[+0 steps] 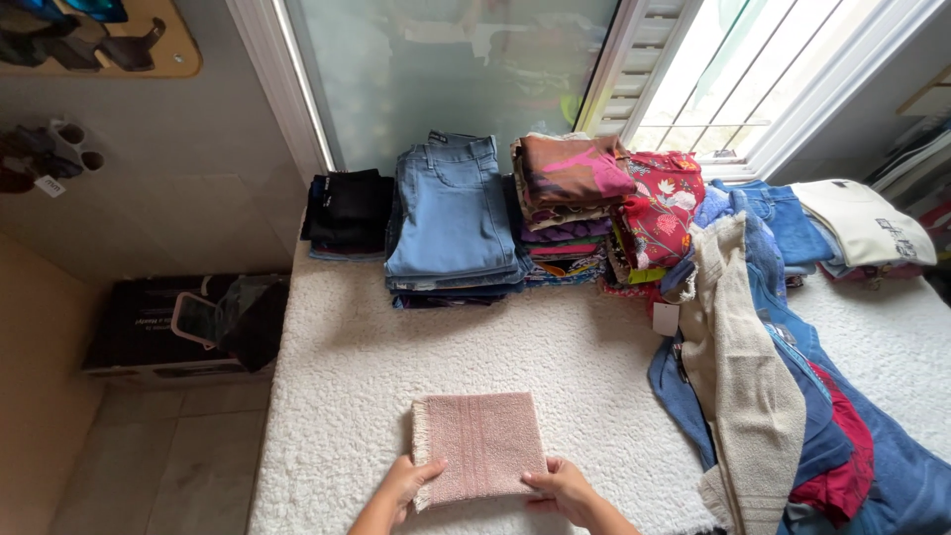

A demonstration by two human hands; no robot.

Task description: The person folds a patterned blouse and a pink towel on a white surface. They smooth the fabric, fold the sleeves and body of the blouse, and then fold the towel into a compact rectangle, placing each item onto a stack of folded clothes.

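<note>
A folded pink knit cloth [481,444] with a fringed left edge lies on the white fuzzy bed cover [337,396] near the front edge. My left hand [410,481] grips its near left corner with the thumb on top. At the near right corner, my right hand [563,487] holds the cloth the same way. Both hands rest on the cover.
Stacks of folded clothes stand at the back: black items [347,213], blue jeans [451,218], patterned fabrics [570,198], a red floral piece [662,213]. A loose heap of denim, a beige knit [738,367] and a red garment lies right. A dark box [158,327] sits on the floor left.
</note>
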